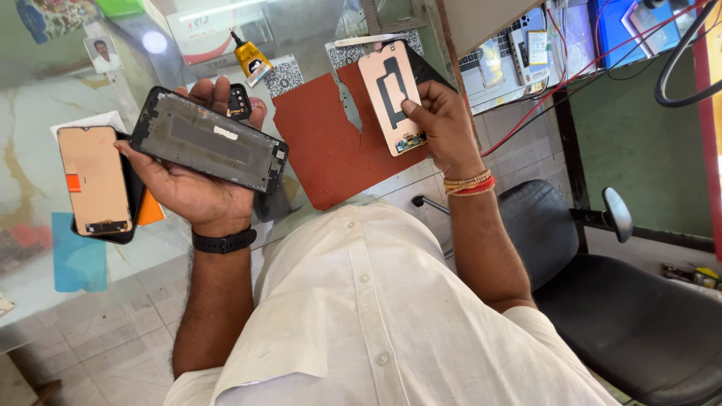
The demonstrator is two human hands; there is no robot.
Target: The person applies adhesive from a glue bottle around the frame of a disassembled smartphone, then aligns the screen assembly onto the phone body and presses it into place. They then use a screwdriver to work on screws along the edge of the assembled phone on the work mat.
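Phone frame (210,140) gripped in left hand (192,184), beside red mat (331,146); copper-backed panel (391,98) pinched by right hand (444,124), apart, not yet joined.

A glass-topped counter (90,90) runs across the shop, catching a bright spot of light near its far edge. Below it lies a pale tiled floor (113,353). To one side stands a black padded chair (632,316) with a grey armrest. Behind it rises a green wall (639,150), crossed by red and black cables (571,75).
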